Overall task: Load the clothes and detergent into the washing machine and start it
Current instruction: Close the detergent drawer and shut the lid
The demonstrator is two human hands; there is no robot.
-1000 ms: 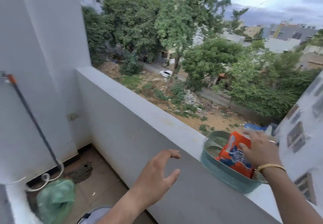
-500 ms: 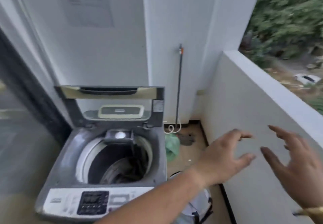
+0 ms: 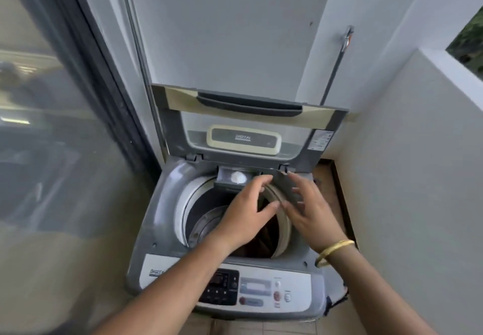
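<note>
A grey top-loading washing machine stands below me with its lid raised upright. Dark clothes lie low in the drum. At the back of the opening a small detergent drawer sits pulled out, holding a mound of white powder. My left hand hovers over the drum, fingers spread and empty, fingertips just in front of the drawer. My right hand, with a gold bangle on the wrist, hangs beside it over the drum's right rim, fingers apart and empty.
The control panel with buttons runs along the machine's front edge. A glass sliding door stands at the left. A white balcony parapet closes the right side. A dark hose runs down the back wall.
My view swung from the parapet, where my right hand touched an orange detergent pack in a basket, to the washing machine. Both hands came in empty and now hover over the drum.
</note>
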